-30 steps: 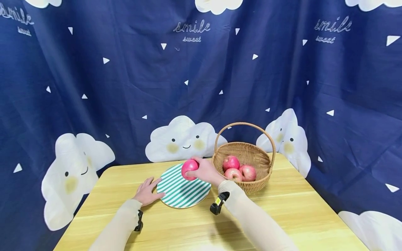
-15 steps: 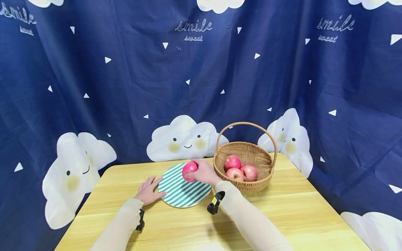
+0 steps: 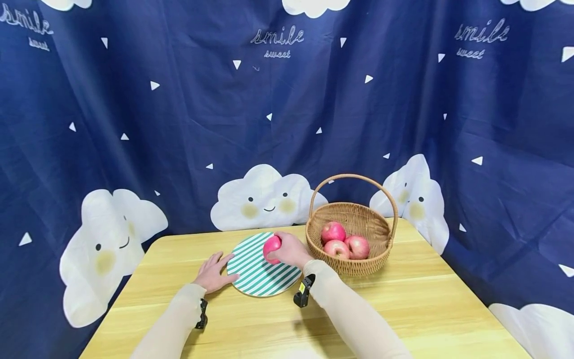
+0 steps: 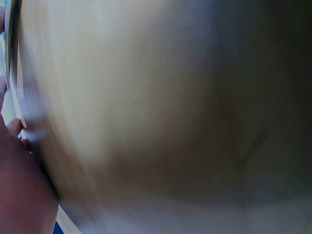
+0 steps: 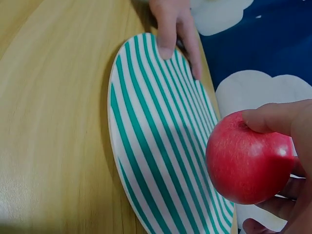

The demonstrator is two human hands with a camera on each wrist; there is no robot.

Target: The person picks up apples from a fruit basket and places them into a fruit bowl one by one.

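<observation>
A red apple (image 3: 271, 249) is held in my right hand (image 3: 293, 251), over the round board (image 3: 257, 279) with green and white stripes. In the right wrist view, the thumb lies on top of the apple (image 5: 248, 161) and fingers curl round its far side. Whether the apple touches the board is not plain. My left hand (image 3: 213, 275) rests at the board's left edge, fingers spread and thumb on the rim. The left wrist view is mostly blurred wood, with part of the left hand (image 4: 24, 185) at its left side.
A wicker basket (image 3: 350, 269) with a tall handle stands right of the board, close behind my right wrist. It holds red apples (image 3: 358, 247). Both stand on a light wooden table (image 3: 426, 309), with a dark blue cloud-print curtain (image 3: 287, 119) behind.
My right hand has come down slightly over the board with the apple, which is tilted a little more. My left hand stays at the board's edge. The head view has shifted slightly.
</observation>
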